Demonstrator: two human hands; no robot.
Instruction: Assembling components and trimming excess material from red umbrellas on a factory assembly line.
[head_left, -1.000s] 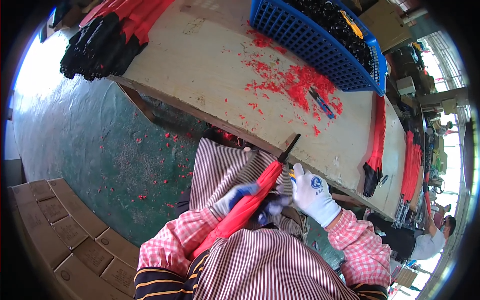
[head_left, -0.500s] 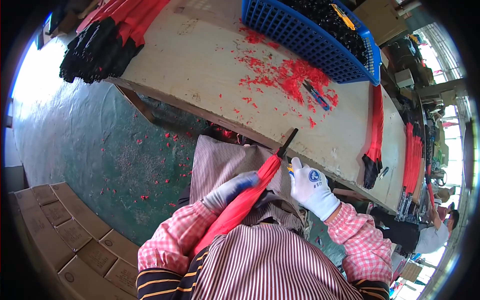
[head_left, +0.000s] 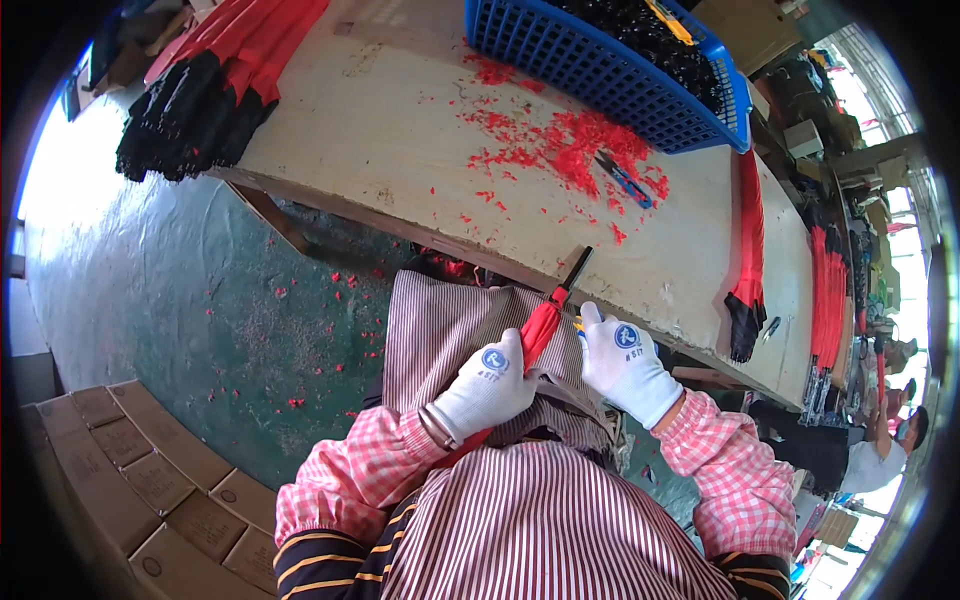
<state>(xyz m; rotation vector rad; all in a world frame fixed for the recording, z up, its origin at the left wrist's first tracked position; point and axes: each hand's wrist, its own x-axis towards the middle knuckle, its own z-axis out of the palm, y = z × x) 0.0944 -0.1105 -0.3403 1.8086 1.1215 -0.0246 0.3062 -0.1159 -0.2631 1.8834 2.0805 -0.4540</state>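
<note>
A closed red umbrella (head_left: 542,334) lies slantwise over my lap, its black shaft end (head_left: 577,270) pointing up and away toward the table edge. My gloved left hand (head_left: 490,385) is wrapped round the folded red cloth just below that end. Close to the right of the shaft, my gloved right hand (head_left: 628,368) is closed on a small tool, of which only a yellow-and-blue tip (head_left: 579,324) shows past the fingers. The rest of the tool is hidden in the glove. Below my left hand, the umbrella is mostly covered by my sleeve and apron.
Red scraps (head_left: 575,150) and blue-handled snips (head_left: 624,182) lie on the table (head_left: 360,130). A blue basket (head_left: 600,85) of black parts stands at the back. Bundled umbrellas (head_left: 215,100) overhang the left; another umbrella (head_left: 748,260) lies right. Cartons (head_left: 150,470) are lower left; a person (head_left: 880,455) is far right.
My left hand has turned and now grips the umbrella nearer its black end, where it was blurred along the cloth before. My right hand stays almost in place with the tool.
</note>
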